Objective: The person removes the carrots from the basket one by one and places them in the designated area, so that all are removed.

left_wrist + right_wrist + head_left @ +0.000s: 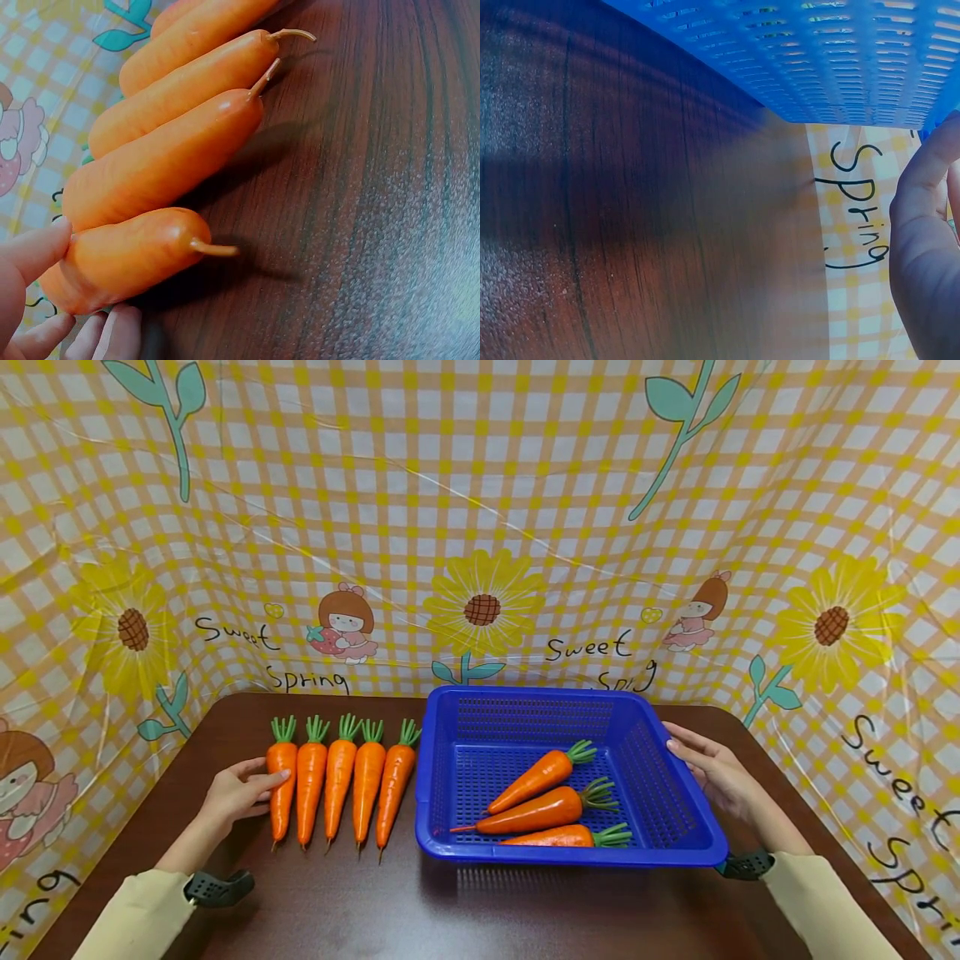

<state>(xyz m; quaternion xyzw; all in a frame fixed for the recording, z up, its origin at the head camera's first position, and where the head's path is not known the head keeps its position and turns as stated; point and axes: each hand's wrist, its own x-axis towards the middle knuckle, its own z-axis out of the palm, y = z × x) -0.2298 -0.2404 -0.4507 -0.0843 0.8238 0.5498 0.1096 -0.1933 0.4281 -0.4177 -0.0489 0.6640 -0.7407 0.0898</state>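
In the head view several carrots stand side by side in a row on the brown table, green tops pointing away. My left hand (242, 789) pinches the leftmost carrot (281, 793) between thumb and fingers; in the left wrist view the hand (30, 292) holds that carrot (131, 259) at its thicker part. The blue basket (570, 857) is to the right of the row, with three carrots (532, 810) lying in it. My right hand (716, 772) grips the basket's right side by the rim; in the right wrist view the hand (930, 240) is partly cut off beside the basket (817, 75).
The dark wooden table (337, 910) extends in front of the row and basket. A checked cloth (480, 485) with sunflowers and lettering rises behind the table and along both sides. Black bands (219, 889) circle both wrists.
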